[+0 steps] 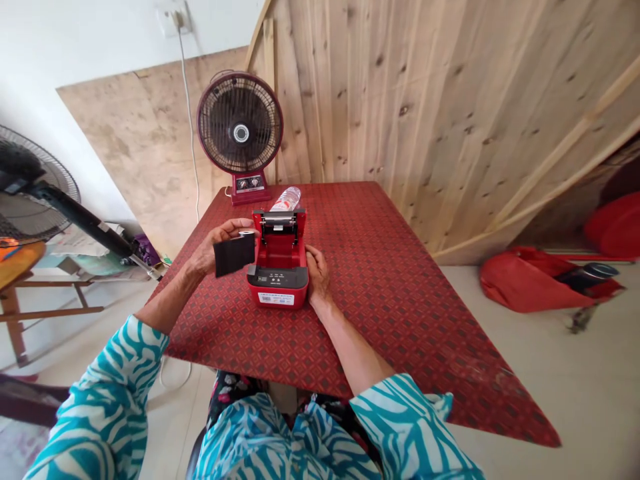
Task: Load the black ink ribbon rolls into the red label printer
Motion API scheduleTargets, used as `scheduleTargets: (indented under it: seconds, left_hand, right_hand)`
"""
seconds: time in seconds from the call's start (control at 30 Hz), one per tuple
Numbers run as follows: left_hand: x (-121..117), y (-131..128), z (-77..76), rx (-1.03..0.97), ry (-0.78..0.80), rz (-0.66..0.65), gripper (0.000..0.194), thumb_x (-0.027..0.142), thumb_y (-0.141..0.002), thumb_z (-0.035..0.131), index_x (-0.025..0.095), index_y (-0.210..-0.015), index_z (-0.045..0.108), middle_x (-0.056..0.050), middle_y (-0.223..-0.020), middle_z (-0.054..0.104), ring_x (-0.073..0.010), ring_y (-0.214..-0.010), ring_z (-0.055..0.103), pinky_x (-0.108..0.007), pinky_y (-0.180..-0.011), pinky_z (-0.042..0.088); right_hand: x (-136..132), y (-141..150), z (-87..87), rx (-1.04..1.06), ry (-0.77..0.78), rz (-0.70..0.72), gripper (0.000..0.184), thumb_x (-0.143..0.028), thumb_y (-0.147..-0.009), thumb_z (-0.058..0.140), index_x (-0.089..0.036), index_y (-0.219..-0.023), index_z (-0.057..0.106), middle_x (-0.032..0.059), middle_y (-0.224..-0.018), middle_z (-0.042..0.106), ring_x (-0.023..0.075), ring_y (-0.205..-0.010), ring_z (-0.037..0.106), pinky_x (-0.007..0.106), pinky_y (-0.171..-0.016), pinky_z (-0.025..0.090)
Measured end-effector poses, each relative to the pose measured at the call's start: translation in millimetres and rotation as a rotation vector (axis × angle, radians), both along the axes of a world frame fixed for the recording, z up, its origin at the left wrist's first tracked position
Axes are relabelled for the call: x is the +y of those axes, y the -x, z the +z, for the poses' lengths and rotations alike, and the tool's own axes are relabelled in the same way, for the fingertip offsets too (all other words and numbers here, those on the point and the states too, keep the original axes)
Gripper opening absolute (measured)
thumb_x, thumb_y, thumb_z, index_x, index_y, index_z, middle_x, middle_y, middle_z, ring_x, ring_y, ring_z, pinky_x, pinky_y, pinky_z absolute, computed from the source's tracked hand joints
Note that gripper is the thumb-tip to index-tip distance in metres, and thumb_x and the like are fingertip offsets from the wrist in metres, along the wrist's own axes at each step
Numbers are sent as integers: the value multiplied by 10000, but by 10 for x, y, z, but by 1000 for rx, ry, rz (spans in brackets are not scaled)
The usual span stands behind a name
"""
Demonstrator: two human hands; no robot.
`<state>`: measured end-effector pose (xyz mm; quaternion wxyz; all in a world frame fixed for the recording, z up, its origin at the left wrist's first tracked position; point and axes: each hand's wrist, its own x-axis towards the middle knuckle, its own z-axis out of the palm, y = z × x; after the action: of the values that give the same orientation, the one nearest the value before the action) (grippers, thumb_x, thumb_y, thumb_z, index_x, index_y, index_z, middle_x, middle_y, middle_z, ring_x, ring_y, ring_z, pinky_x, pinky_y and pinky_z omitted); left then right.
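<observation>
teal-and-white patterned sleeves (95,400) fill the bottom corners, cut off by the frame, and both forearms reach out over a red diamond-patterned table cover (395,313). the left hand (220,245) is raised just above the cover, fingers curled narrowly round a flat black piece (234,256) with a small white roll (247,233) at its top edge. the piece hides part of those fingers, so the grip is hard to make out. the right hand (317,272) lies against the right side of a red label printer (277,283), fingers close together, and i can't tell whether they grip it or only rest there. the printer stands between the hands, well back from the table's near edge. its long axis points away from the person, with the button panel toward them and the lid (278,223) raised at the far end. a plastic bottle (286,199) lies just behind it, partly hidden. the cover runs on well past the printer to the right.
</observation>
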<state>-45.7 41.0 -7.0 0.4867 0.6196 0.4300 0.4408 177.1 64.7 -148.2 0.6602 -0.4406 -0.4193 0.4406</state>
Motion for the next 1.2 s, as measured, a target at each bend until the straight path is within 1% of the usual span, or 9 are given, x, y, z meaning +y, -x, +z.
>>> scheduleTargets:
  seconds: [0.13,0.23,0.43,0.53,0.7,0.83,0.93,1.07,1.2]
  left_hand:
    - [18,-255,-52,193,-63,-44,555,470,-644,839,167,-1070,653,-101,-1041,743,-224,-951,696,-329,-818,555]
    - [40,-387,-51,364,-103,-96,531,474,-715,766,150,-1125,674,-86,-1028,744,-214,-902,691,-326,-807,545]
    - [53,-426,73,670,-212,-261,453,369,-865,588,165,-1265,646,-98,-1262,691,-249,-1122,651,-377,-979,503]
    - [128,-501,67,756,-248,-240,432,264,-839,591,174,-1258,641,-88,-1290,680,-240,-1172,633,-389,-1032,480]
    - [296,-705,47,982,-248,-187,403,156,-773,654,192,-1174,673,-47,-1108,741,-218,-1049,687,-346,-959,523]
    - [343,-795,143,1231,-242,-193,392,146,-777,683,211,-1164,692,-45,-1105,751,-224,-1037,701,-303,-901,533]
    - [304,-841,192,1373,-259,-199,392,186,-807,686,223,-1197,695,-74,-1184,738,-268,-1102,687,-335,-919,526]
    - [286,-889,158,1472,-323,-225,345,199,-849,635,242,-1181,718,-91,-1232,722,-300,-1164,662,-370,-941,515]
    - [408,-886,81,1406,-275,-356,380,152,-825,637,248,-1184,715,-62,-1149,756,-261,-1101,692,-323,-901,522]
  right_hand:
    - [-25,3,52,-16,-5,-19,400,-502,-797,554,-228,-1046,704,58,-1123,724,236,-1104,621,454,-1054,438]
    - [-37,6,80,-32,-13,-20,388,-493,-795,544,-232,-1030,708,54,-1109,727,236,-1102,622,445,-1048,443]
    - [-38,18,104,-34,-28,-24,353,-460,-802,533,-244,-1019,708,46,-1089,725,227,-1092,622,419,-1034,459]
    - [-27,17,100,-42,-40,-23,355,-458,-803,531,-240,-1019,710,50,-1097,723,229,-1097,621,422,-1039,459]
    - [-14,8,70,-44,-46,-16,354,-446,-812,528,-244,-1040,709,46,-1118,722,226,-1112,619,432,-1064,446]
    - [-20,7,66,-54,-40,-21,357,-447,-810,527,-247,-1043,708,47,-1116,721,227,-1110,618,439,-1065,445]
    - [-25,10,74,-50,-38,-25,353,-439,-808,525,-244,-1038,707,51,-1116,720,226,-1112,618,440,-1066,446]
    - [-22,10,79,-48,-44,-27,334,-418,-810,525,-248,-1034,705,44,-1107,723,218,-1109,617,427,-1057,460]
    - [-18,3,73,-56,-44,-21,349,-424,-816,519,-244,-1051,703,52,-1119,718,224,-1119,618,438,-1063,454]
